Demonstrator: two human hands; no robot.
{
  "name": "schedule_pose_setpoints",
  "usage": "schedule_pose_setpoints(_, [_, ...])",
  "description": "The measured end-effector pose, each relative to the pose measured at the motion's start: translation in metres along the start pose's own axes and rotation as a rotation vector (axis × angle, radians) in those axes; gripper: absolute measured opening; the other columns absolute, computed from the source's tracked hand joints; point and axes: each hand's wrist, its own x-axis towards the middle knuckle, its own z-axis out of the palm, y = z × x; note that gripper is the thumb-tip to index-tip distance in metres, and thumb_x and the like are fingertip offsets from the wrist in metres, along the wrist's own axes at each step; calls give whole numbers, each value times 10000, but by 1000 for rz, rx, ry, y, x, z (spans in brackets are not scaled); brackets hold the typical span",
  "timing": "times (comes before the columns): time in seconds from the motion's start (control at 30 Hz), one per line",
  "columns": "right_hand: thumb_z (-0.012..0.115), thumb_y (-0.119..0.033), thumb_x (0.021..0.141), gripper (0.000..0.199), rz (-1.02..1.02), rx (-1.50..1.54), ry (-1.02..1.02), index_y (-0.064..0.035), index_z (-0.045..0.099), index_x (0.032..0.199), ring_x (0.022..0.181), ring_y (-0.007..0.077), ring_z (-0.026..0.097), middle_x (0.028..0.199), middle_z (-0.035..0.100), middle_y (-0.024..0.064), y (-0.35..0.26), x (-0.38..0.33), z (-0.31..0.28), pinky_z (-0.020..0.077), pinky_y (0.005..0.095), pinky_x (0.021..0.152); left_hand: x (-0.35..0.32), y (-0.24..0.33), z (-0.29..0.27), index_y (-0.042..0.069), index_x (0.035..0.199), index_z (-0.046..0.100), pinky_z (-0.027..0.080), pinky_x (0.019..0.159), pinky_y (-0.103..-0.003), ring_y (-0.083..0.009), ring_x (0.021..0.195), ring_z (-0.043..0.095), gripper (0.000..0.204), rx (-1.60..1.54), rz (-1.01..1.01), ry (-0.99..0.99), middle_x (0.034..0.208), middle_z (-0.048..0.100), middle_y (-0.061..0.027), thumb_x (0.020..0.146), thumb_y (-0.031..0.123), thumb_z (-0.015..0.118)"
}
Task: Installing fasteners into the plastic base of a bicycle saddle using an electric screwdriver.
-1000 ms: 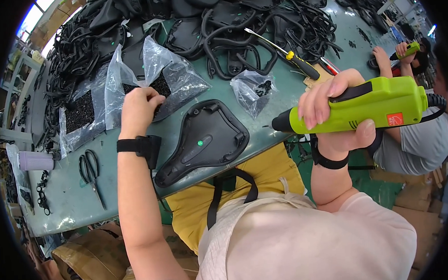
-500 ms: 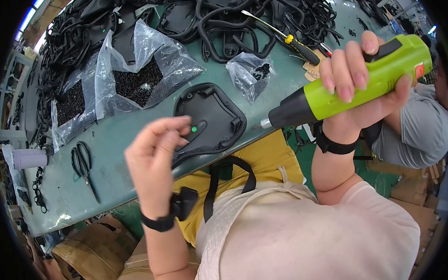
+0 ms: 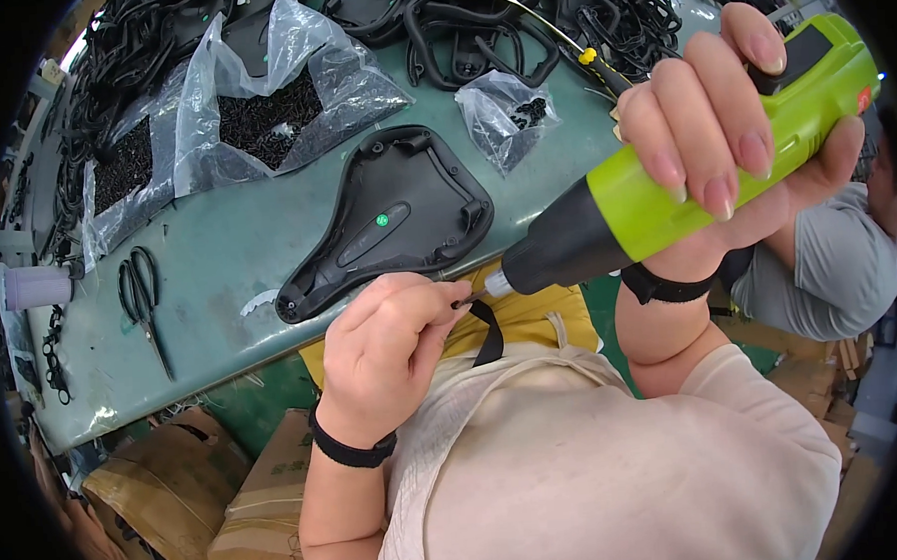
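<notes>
Fingers (image 3: 424, 299) of the left hand (image 3: 371, 343) are pinching a small dark piece (image 3: 459, 303) at the bit of one green power driver (image 3: 641, 222), while the right hand (image 3: 707, 129) is wrapping its body. One black saddle shell (image 3: 406, 232) is lying on the desk (image 3: 207, 255), its narrow end pointing to eight o'clock — close by the near edge. Desk surface is showing between it and one pair of scissors (image 3: 145, 323) toward nine. Three plastic bags (image 3: 355, 94) are crowding its far side — two around ten, one at two; black parts (image 3: 362, 14) are heaping at twelve, blocking the way beyond.
</notes>
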Motion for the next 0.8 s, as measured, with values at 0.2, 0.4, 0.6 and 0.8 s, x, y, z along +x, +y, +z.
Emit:
schedule_pose_setpoints(0.2, [657,-405,841,464,4,-109,-100,-87,410,1071,588,158,614,818,587,32,2,-7,12,503,314,575,4,1,-5,4,889,571,502,589,-301,-234,681,611,264,80,29,-69,783,627,-93,680,-96,697])
schedule_pose_setpoints(0.4, [595,-466,862,509,18,-284,33,-77,412,1135,647,161,568,830,548,29,9,-18,25,450,340,647,13,2,-7,8,937,595,482,601,-289,-228,738,594,280,293,0,-240,802,619,-92,687,-37,712])
schedule_pose_setpoints(0.6, [504,-556,860,588,-76,-187,236,-53,437,1156,641,160,507,787,510,23,6,-29,-10,378,350,672,10,-12,-3,50,1021,601,462,799,-369,-289,904,564,401,295,-230,-15,969,635,-62,656,44,768])
schedule_pose_setpoints(0.8, [506,-561,856,578,-37,-265,190,-58,430,1130,640,160,518,784,507,23,-1,-32,-18,394,347,661,-7,-37,14,119,948,643,391,810,-371,-246,927,536,332,376,-185,-104,950,612,-19,645,121,779])
